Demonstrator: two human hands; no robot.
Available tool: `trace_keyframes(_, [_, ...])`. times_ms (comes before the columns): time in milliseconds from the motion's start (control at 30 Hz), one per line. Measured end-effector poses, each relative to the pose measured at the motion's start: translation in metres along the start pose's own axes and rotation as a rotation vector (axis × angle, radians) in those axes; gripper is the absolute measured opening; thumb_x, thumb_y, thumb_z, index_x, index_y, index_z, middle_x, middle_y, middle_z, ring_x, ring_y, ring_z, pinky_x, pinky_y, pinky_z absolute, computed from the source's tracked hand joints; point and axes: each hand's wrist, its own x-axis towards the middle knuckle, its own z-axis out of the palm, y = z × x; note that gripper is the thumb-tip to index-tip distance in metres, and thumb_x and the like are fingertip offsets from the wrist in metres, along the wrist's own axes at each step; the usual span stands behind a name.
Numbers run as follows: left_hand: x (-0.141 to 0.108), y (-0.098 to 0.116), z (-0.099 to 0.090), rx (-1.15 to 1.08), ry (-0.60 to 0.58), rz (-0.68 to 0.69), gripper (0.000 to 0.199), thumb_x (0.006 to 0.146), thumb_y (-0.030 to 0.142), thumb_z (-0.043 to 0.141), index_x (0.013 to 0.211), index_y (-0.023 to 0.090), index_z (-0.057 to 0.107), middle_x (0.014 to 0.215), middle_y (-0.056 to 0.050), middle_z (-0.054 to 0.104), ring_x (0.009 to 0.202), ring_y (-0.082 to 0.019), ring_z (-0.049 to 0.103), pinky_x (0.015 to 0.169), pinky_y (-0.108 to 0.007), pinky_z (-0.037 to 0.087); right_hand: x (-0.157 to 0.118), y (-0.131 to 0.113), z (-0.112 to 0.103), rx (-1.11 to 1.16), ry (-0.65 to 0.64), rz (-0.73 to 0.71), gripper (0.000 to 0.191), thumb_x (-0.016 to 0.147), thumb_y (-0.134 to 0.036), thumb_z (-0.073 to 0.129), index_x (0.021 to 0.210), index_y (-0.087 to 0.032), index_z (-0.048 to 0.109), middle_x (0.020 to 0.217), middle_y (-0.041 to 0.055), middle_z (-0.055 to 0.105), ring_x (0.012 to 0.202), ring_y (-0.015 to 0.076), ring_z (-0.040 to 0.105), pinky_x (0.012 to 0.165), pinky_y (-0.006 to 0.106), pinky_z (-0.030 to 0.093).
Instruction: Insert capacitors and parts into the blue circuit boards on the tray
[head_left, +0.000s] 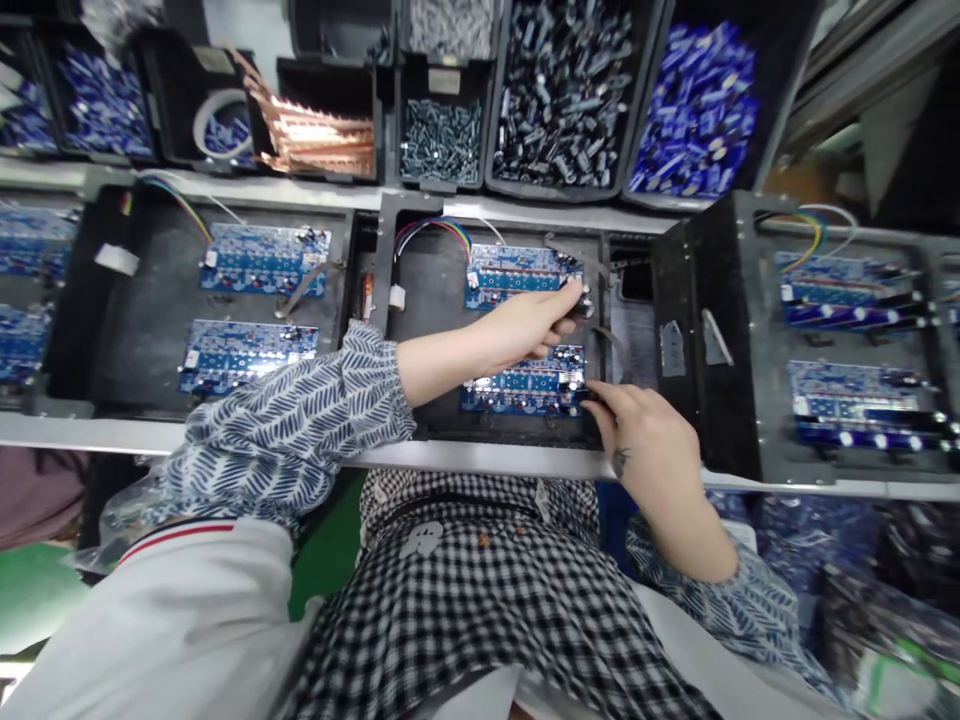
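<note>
My left hand (529, 322) reaches over the upper blue circuit board (487, 290), its fingers curled. Dark shiny pieces that look like small black capacitors (582, 302) show at its fingertips; the palm side is hidden. Below it, my right hand (649, 435) pinches a small dark part, apparently a black capacitor (584, 396), at the right edge of the lower blue circuit board (510, 402). Whether that part is seated in the board I cannot tell. Both boards lie in a black tray (427, 370), and coloured wires (442, 225) run to the upper one.
Neighbouring trays with boards (251, 350) (855, 400) stand left and right along the rail (487, 457). Behind are bins of black capacitors (562, 100), blue capacitors (697, 110) and small dark parts (441, 140), plus a bin with copper-coloured strips (322, 135). Metal clips (304, 290) stick up beside the boards.
</note>
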Motion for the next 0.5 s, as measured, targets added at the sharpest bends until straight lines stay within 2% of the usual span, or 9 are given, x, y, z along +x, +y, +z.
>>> trace_keyframes(133, [-0.006,-0.009,-0.003,0.209,-0.003,0.036,0.043,0.108,0.038,0.051,0.071,0.015,0.052,0.067,0.001,0.043,0.054,-0.006,0.031,0.051,-0.019,0.022,0.003,-0.003,-0.007,0.028,-0.032,-0.027,0.026,0.103,-0.028,0.050,0.109,-0.018,0.073,0.085,0.0098,0.074,0.075,0.0245,0.064,0.067,0.038,0.051])
trace_keyframes(200, [-0.010,-0.018,-0.001,0.324,-0.019,0.074,0.045,0.108,0.037,0.048,0.069,0.016,0.050,0.067,0.001,0.044,0.056,-0.008,0.034,0.054,-0.020,0.026,0.005,-0.006,-0.015,0.077,-0.016,0.003,0.029,0.103,-0.028,0.051,0.123,-0.018,0.068,0.100,0.0118,0.076,0.081,0.0256,0.068,0.068,0.039,0.055])
trace_keyframes(267, [-0.016,-0.028,0.005,0.437,-0.077,0.111,0.045,0.107,0.038,0.050,0.067,0.017,0.049,0.066,0.001,0.046,0.059,-0.010,0.037,0.057,-0.021,0.029,0.006,-0.009,-0.024,0.206,0.074,0.043,0.037,0.101,-0.028,0.056,0.137,-0.019,0.061,0.114,0.0129,0.074,0.086,0.0251,0.071,0.069,0.039,0.058])
trace_keyframes(333, [-0.020,-0.032,0.014,0.537,-0.196,0.142,0.043,0.106,0.036,0.049,0.068,0.017,0.052,0.066,0.001,0.049,0.062,-0.012,0.042,0.060,-0.022,0.032,0.004,-0.011,-0.030,0.359,0.230,0.055,0.036,0.098,-0.024,0.063,0.134,-0.023,0.062,0.112,0.0103,0.074,0.086,0.0236,0.073,0.071,0.039,0.062])
trace_keyframes(400, [-0.016,-0.024,0.025,0.659,-0.337,0.182,0.043,0.106,0.032,0.047,0.067,0.018,0.055,0.067,-0.001,0.053,0.066,-0.014,0.047,0.065,-0.022,0.035,0.001,-0.010,-0.031,0.456,0.393,0.078,0.029,0.094,-0.017,0.066,0.121,-0.028,0.068,0.103,0.0066,0.076,0.087,0.0237,0.075,0.076,0.040,0.063])
trace_keyframes(433, [-0.008,-0.014,0.031,0.737,-0.370,0.232,0.042,0.106,0.028,0.049,0.066,0.018,0.056,0.068,-0.002,0.053,0.069,-0.015,0.049,0.067,-0.022,0.036,-0.002,-0.009,-0.029,0.484,0.462,0.110,0.028,0.092,-0.014,0.067,0.116,-0.029,0.069,0.100,0.0058,0.076,0.089,0.0246,0.075,0.078,0.042,0.064])
trace_keyframes(500, [0.020,0.019,0.040,0.908,-0.319,0.421,0.034,0.100,0.022,0.061,0.067,0.018,0.057,0.073,-0.003,0.051,0.078,-0.017,0.050,0.071,-0.021,0.035,-0.009,-0.006,-0.025,0.527,0.546,0.190,0.030,0.089,-0.010,0.069,0.112,-0.029,0.071,0.097,0.0051,0.076,0.090,0.0255,0.075,0.078,0.043,0.065])
